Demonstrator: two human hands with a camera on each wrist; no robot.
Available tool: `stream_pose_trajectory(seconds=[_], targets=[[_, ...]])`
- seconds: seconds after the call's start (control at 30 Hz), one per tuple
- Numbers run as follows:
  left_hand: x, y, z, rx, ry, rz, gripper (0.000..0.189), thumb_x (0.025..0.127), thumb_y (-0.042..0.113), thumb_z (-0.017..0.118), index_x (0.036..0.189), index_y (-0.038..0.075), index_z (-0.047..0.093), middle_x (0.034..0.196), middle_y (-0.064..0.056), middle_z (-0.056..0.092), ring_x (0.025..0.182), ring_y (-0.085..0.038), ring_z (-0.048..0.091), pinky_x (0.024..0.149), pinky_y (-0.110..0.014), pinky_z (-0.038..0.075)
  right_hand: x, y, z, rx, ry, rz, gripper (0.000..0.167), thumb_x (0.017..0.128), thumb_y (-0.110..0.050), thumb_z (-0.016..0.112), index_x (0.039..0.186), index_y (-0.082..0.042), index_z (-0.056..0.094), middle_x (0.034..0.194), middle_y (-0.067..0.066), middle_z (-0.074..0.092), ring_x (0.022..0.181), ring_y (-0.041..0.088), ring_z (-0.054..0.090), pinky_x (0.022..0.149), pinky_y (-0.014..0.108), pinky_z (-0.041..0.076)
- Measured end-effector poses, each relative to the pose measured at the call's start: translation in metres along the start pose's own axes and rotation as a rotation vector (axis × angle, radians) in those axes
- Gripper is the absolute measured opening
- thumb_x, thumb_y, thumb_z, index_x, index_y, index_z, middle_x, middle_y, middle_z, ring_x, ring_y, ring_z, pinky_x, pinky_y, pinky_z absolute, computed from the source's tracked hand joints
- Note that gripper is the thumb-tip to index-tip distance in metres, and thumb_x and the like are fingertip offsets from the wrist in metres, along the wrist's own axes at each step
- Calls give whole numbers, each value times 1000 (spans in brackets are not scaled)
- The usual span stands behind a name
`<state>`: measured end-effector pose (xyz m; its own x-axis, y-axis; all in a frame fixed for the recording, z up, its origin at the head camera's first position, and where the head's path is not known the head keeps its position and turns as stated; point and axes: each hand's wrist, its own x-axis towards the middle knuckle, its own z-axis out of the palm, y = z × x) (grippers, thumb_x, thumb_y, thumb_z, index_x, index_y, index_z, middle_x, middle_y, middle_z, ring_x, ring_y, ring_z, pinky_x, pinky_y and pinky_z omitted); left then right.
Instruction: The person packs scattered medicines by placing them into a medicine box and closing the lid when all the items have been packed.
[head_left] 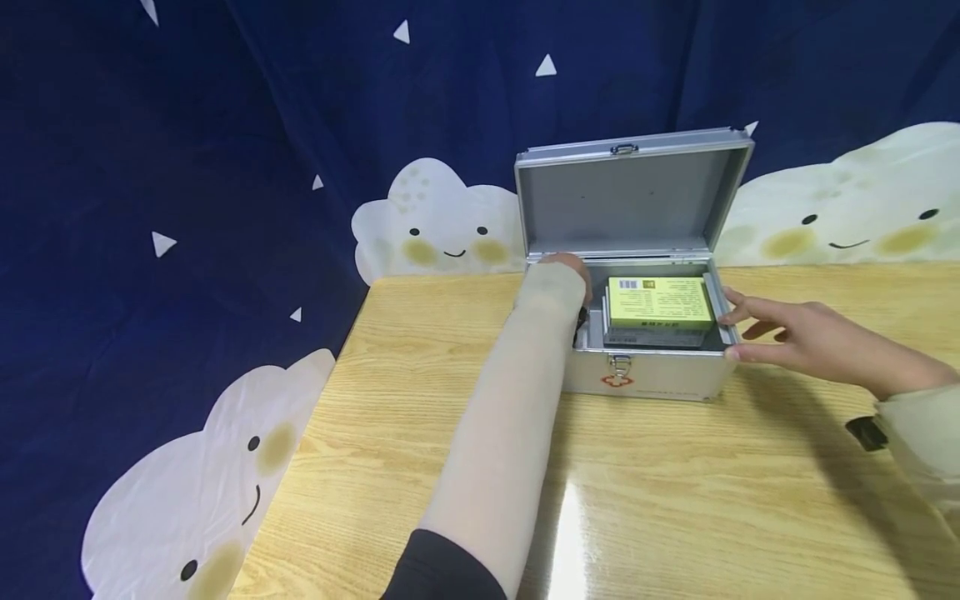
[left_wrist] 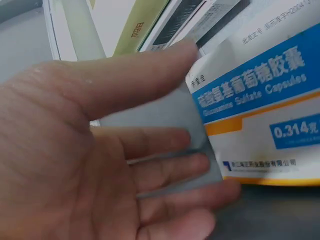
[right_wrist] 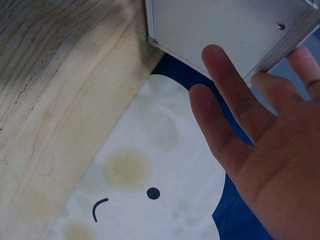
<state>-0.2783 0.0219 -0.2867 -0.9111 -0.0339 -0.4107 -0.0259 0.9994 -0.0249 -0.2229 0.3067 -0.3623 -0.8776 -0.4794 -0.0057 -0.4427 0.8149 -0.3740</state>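
Observation:
A silver metal first-aid case [head_left: 652,379] stands on the table, lid [head_left: 622,200] raised. Inside its left part is my left hand [head_left: 573,265], fingers hidden from the head view. In the left wrist view, thumb and fingers extend loosely apart, tips right at the edge of a white, blue and orange medicine box [left_wrist: 260,120] of glucosamine sulfate capsules. A yellow-green medicine box [head_left: 660,300] lies atop other boxes in the case's right part. My right hand [head_left: 813,337] touches the case's right wall, with fingertips at the rim and thumb by the front corner.
The wooden table [head_left: 405,392] runs to a dark blue curtain [head_left: 225,125] printed with white smiling clouds and triangles, behind and to the left. A metal latch [head_left: 620,364] and red cross emblem mark the case's front. A black strap [head_left: 866,433] hangs at my right sleeve.

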Motion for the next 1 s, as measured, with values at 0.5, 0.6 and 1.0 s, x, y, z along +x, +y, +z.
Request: stream_pose_trajectory(seconds=[0.5,0.6,1.0], targets=[[-14,-29,-18,-31,132,397,59,99,49,50,149,19,43,151,1,48,138,-18,47,114,-34,40,-4,-5,2,129,81,-58,47,85,-24,78,127,-9,63,154,26,40,132,53,39,100,68,33],[-34,-38,-5,22,385,475,65,99,51,49,153,18,36,159,-2,39,146,-23,38,117,-39,38,-7,-9,0,110,112,-17,59,88,-29,74,137,-6,53,151,29,41,132,55,35,100,71,29],[-87,-94,78,212,818,396,86,91,74,41,153,16,34,164,-12,25,151,-29,28,119,-52,31,-13,-68,4,-191,667,-321,60,97,-55,52,119,-1,65,130,23,60,131,48,45,99,69,34]])
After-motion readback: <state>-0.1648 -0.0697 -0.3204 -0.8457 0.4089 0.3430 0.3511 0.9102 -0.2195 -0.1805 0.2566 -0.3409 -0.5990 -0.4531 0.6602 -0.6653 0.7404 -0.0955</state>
